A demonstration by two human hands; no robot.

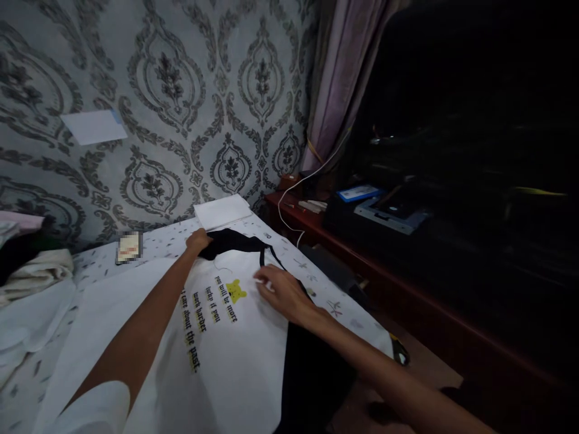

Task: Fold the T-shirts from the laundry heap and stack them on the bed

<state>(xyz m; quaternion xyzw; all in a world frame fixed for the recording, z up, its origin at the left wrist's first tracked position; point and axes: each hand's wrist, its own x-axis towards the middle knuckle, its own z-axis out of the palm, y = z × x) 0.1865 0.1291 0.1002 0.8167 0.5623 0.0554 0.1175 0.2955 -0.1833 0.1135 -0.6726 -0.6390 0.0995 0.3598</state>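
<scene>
A white T-shirt with black sleeves lies spread over the bed. Its front carries black lettering and a small yellow bear print. My left hand is closed on the black sleeve at the far side, pressing the cloth together near its end. Over the shirt, beside the black-trimmed neckline and the bear, hovers my right hand. Its thumb and fingers are bent but apart, with nothing visible between them. The second black sleeve hangs over the near right side, below my right forearm.
White papers lie at the bed's far corner, with a blurred card-like item further left. Folded clothes are piled at the left edge. Right of the bed stands a dark red desk, with a white cable trailing down.
</scene>
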